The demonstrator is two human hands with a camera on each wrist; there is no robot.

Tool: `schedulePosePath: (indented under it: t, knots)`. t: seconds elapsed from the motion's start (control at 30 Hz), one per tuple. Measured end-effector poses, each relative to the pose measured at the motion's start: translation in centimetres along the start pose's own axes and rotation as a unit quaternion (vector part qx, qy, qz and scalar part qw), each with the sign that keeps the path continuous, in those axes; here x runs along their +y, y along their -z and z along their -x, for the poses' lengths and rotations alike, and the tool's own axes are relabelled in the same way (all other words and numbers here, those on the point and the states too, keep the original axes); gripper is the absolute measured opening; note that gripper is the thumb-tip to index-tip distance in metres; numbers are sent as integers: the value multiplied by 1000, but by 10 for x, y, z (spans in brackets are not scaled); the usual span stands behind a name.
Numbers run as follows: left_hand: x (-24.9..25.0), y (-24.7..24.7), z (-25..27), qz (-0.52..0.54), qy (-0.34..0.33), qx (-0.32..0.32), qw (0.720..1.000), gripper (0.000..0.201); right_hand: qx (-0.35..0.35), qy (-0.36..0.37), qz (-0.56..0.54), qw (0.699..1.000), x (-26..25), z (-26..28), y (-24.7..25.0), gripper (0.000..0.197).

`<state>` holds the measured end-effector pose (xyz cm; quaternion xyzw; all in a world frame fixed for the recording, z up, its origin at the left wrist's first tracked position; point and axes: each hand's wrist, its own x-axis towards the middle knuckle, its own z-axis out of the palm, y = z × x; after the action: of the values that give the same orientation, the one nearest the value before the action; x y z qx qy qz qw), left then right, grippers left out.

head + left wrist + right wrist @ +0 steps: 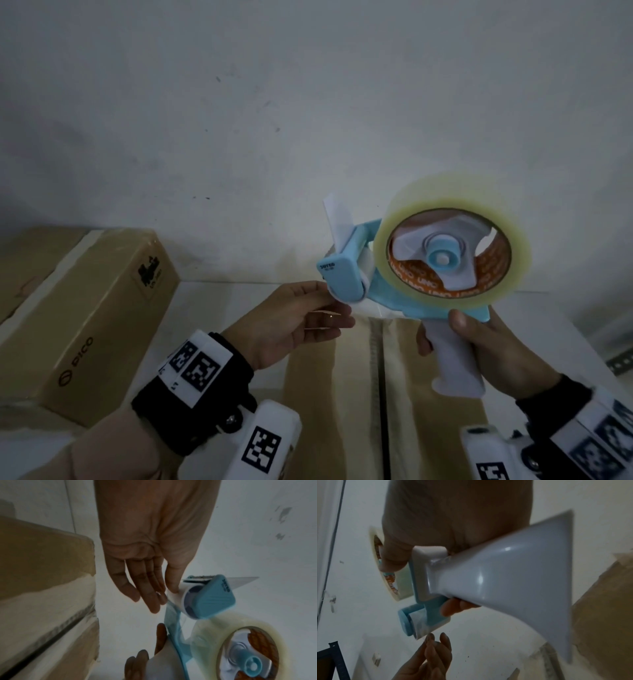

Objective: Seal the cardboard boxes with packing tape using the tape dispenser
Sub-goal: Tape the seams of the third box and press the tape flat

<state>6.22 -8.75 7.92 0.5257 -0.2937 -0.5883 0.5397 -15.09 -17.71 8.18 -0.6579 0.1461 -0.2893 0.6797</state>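
Note:
My right hand (442, 334) grips the white handle (459, 363) of a blue-and-white tape dispenser (346, 274), held in the air with its clear tape roll (452, 202) upward. In the right wrist view the handle (513, 581) fills the frame. My left hand (337, 305) reaches the dispenser's roller end with straight fingers. Seen from the left wrist, the thumb tip of that hand (163, 599) touches the white roller (178, 597). Below lies a cardboard box (318, 394) with tape along its centre seam (380, 377).
A second long cardboard box (92, 315) with black print lies at the left on the white surface, against a white wall (308, 102). A dark shelf frame (334, 662) shows at the right wrist view's lower left corner.

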Motion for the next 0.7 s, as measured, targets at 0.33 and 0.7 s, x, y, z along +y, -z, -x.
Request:
schedulePosePath:
  t: [0.33,0.7]
  knots:
    - [-4,2,-9,-3,64,16,998,14,-10,7,23,1000,4,-2,1,40]
    - [-6,8,-18,-88,4,105,991,23,-11,45,80,996,14,-17,3,47]
